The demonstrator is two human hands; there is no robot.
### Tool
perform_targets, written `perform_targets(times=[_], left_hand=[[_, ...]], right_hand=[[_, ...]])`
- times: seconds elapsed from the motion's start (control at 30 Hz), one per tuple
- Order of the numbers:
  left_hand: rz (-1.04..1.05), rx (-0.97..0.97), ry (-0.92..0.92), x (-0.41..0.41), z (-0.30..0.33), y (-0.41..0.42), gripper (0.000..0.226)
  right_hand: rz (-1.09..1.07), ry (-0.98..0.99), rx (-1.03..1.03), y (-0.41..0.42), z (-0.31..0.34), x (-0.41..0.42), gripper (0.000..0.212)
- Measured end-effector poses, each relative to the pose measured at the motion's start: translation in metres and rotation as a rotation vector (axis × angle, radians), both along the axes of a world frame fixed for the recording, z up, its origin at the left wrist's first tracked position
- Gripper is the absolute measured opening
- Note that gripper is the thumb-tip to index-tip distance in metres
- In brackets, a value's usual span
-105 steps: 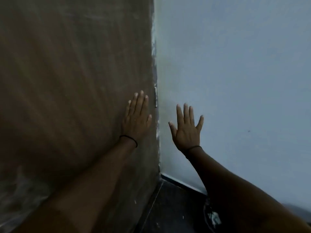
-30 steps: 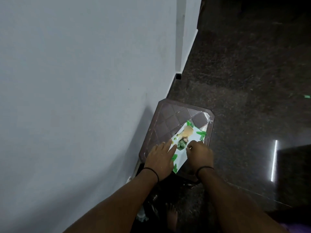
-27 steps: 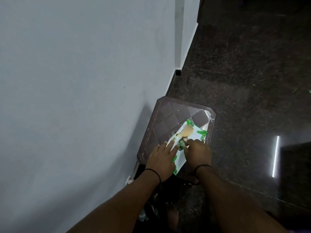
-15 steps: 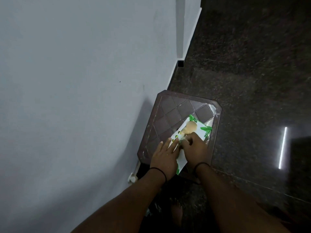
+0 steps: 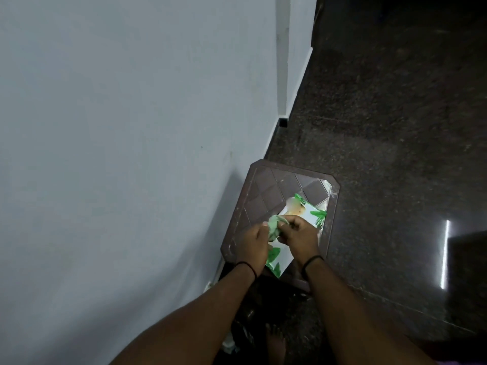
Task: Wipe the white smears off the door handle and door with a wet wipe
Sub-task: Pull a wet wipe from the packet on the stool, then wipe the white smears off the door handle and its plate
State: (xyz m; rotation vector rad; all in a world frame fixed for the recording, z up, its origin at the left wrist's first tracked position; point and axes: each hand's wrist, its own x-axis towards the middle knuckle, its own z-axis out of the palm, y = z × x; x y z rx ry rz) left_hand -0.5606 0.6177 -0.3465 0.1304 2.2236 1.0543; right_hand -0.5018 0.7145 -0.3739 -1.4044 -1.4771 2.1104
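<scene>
The wipes pack lies on the stool beside the wall, long axis slanting away rightward, while both grips, left hand and right hand, pinch a wet wipe above it, open floor to the right.

wipes pack print apparently unreadable, blurred

Lighting is dim and cool. My view shows the wall evenly lit and pale grey, the floor nearly black toward the upper right. A bright vertical glare streak reflects off the floor. My forearms are underexposed. Straight edges bow from wide-angle distortion; detail is soft.
</scene>
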Motion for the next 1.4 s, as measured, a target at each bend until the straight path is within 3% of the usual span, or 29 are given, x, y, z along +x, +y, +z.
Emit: perform_targets(times=[0.07,0.2,0.4,0.57,0.7,0.9,1.03,1.23,1.4], left_hand=[[0.054,0.074,-0.007,-0.006,0.022,-0.008,0.029],[0.121,0.121,0.157,-0.026,0.069,-0.036,0.02],[0.338,0.275,0.178,-0.036,0.167,-0.088,0.04],[0.426,0.421,0.336,-0.004,0.268,-0.164,0.038],[0.524,0.634,0.484,0.033,0.368,-0.243,0.022],[0.636,0.854,0.782,0.103,0.499,-0.369,0.018],[0.67,0.965,0.892,0.153,0.542,-0.428,0.017],[0.735,1.0,0.972,0.204,0.562,-0.49,0.026],[0.874,0.901,1.132,0.234,0.563,-0.529,0.024]], right_hand=[[0.008,0.044,-0.009,-0.011,0.025,-0.01,0.003],[0.049,0.165,-0.01,-0.031,0.079,-0.031,0.007],[0.14,0.363,-0.039,-0.077,0.171,-0.047,0.003],[0.299,0.535,0.031,-0.147,0.276,-0.034,0.009],[0.479,0.757,0.103,-0.223,0.379,-0.008,0.019],[0.712,1.04,0.153,-0.345,0.507,0.054,0.013],[0.734,1.135,0.092,-0.417,0.553,0.094,0.014],[0.833,1.236,0.004,-0.486,0.585,0.139,0.037],[0.878,1.236,0.082,-0.521,0.589,0.157,0.017]])
